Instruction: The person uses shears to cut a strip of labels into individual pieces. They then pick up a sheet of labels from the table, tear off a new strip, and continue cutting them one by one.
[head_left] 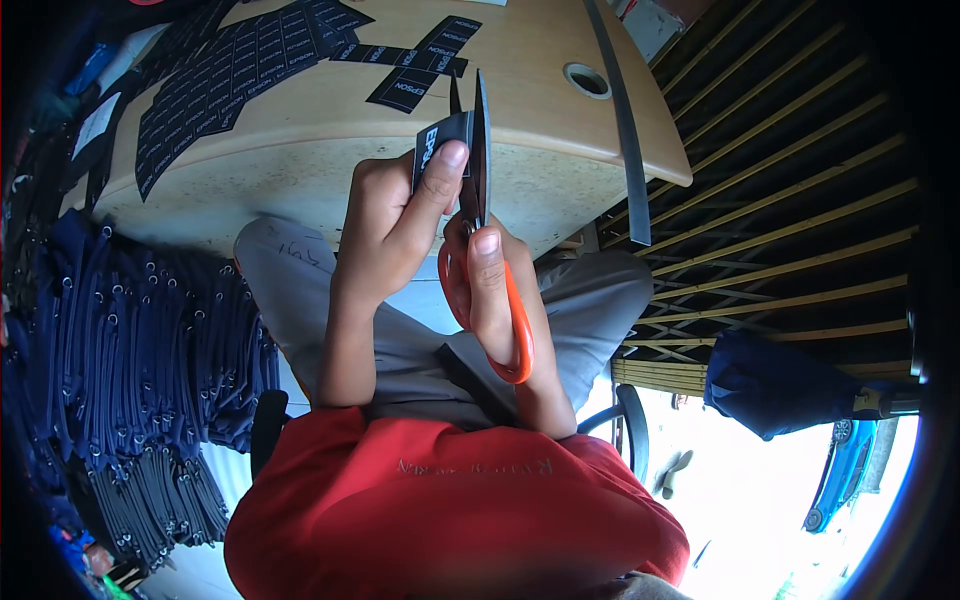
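Observation:
Between the thumb and fingers of my left hand [395, 220] is a black label [432, 145] with white EPSON lettering. My right hand [490, 275] grips orange-handled scissors [520, 330], thumb along the handle. Their blades point away from me and are parted, with the label's right edge at or between them; the exact contact is hard to see. Beyond my hands, several cut EPSON labels [405, 88] lie on the wooden table [530, 100]. Larger printed black sheets [225, 75] are spread over the table's left side, one hanging past the front edge.
A dark flat strip [622, 120] crosses the table's right end beside a round cable hole [587, 81]. Dark blue straps with metal rings [150, 340] hang at the left. A folding metal gate [790, 190] and a dark umbrella [775, 385] are at the right.

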